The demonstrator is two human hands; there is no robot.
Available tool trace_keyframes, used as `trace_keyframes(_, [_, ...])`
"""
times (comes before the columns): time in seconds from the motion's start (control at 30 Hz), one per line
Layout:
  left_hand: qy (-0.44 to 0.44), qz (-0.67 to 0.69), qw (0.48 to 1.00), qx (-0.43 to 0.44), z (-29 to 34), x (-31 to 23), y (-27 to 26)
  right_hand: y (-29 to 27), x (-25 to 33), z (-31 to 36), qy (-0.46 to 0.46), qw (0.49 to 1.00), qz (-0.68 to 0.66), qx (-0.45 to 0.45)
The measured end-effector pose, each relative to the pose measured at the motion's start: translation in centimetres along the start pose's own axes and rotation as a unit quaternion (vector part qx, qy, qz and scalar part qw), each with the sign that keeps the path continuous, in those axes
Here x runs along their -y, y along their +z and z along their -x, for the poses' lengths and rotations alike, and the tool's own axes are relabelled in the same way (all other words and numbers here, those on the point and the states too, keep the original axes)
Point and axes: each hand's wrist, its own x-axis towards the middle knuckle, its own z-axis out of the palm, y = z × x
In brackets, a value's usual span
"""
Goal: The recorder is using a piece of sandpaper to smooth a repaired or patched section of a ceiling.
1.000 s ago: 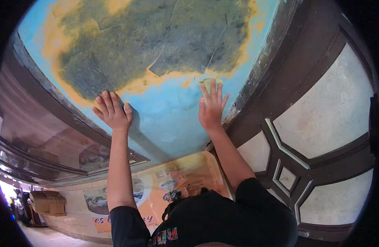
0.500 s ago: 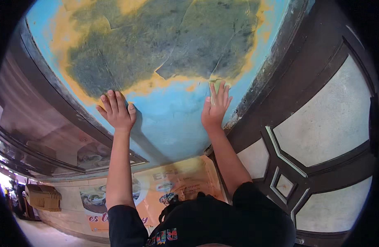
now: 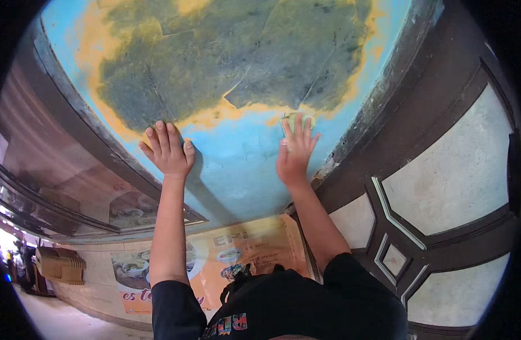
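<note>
In front of me is a wall with light blue paint and a large dark grey worn patch edged in orange-yellow. My left hand lies flat on it at the lower left rim of the patch, fingers stretched, holding nothing. Just under the patch's lower right edge, my right hand presses a small pale yellow-green sheet, apparently sandpaper, against the surface. Its fingers are spread over the sheet, which shows around and between them. The side of the sheet touching the wall is hidden.
A dark brown door with white panels stands close on the right. To the left is a brown-framed glass pane. Below hangs an orange printed banner, with brown stacked items farther left. Cracks run through the grey patch.
My right hand has slid slightly left along the wall with the sheet, and more of the sheet's edge shows. My left hand stays in place. The whole view has shifted a little.
</note>
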Motion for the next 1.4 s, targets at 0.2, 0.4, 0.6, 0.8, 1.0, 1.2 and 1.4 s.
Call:
trace_keyframes(0.2, [-0.005,0.000,1.000,0.001,0.5,0.0,1.2,0.5,-2.0,0.1,0.006,1.000,-0.013,0.008])
trace_keyframes(0.4, [-0.001,0.009,1.000,0.000,0.5,-0.1,3.7,2.4,-1.5,-3.5,-0.007,0.994,-0.046,-0.095])
trace_keyframes(0.6, [-0.009,0.016,1.000,0.010,1.5,0.0,5.1,4.1,-2.2,-0.7,0.003,0.998,0.034,-0.061])
trace_keyframes(0.8, [-0.006,0.032,0.999,0.000,1.5,-0.1,7.5,5.2,-2.1,-4.4,0.003,0.988,0.038,-0.151])
trace_keyframes(1.0, [-0.005,0.026,1.000,0.007,1.6,0.1,5.0,3.4,-1.3,-1.4,-0.005,0.996,0.068,-0.065])
trace_keyframes(1.2, [0.002,0.015,1.000,-0.006,0.3,0.9,4.1,2.3,1.6,-3.7,-0.035,0.995,0.025,-0.085])
trace_keyframes(1.4, [-0.004,0.004,1.000,0.001,0.3,0.5,0.0,-0.1,2.0,-0.3,-0.033,0.998,0.026,-0.056])
